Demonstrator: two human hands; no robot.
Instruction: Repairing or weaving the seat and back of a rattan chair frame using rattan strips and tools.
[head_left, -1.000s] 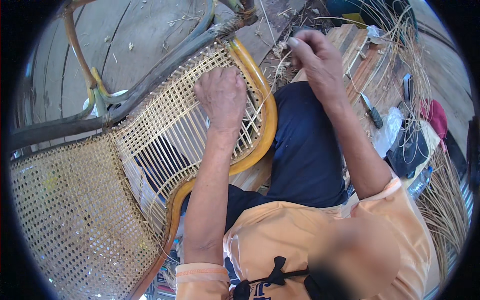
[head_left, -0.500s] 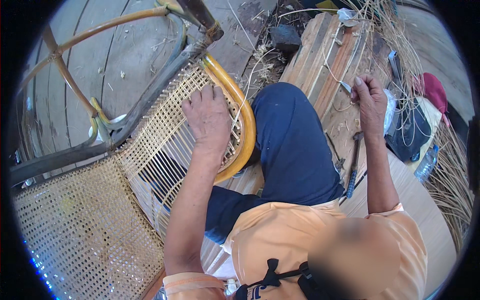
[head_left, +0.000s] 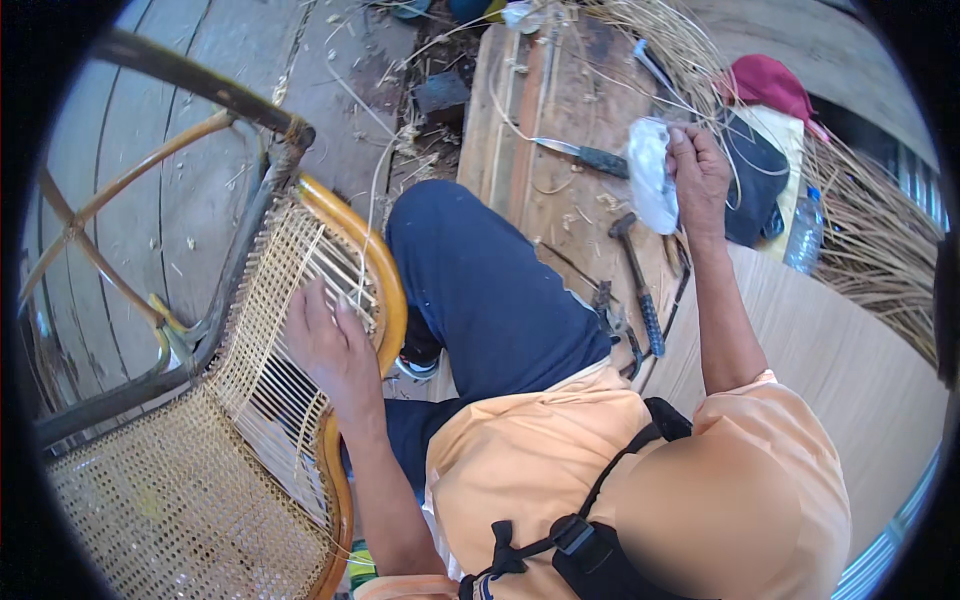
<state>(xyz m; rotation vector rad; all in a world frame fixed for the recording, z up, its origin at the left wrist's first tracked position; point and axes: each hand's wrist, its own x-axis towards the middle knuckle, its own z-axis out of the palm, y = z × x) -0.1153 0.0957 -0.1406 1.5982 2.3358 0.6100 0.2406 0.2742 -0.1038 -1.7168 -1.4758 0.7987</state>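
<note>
Both hands busy: our left hand (head_left: 330,345) lies flat on the chair's (head_left: 300,400) loose cane strands, right hand (head_left: 698,172) gripping a white bag (head_left: 650,175) beyond; unwatched, those strands could slip slack.

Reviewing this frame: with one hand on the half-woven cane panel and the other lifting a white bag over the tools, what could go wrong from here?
1. The left hand alone rests on the half-woven cane panel of the rattan chair; the loose strands might slip or slacken.
2. The right hand holds a white plastic bag above the bare-bladed knife and hammer on the wooden board; reaching down without looking could mean a cut.
</note>
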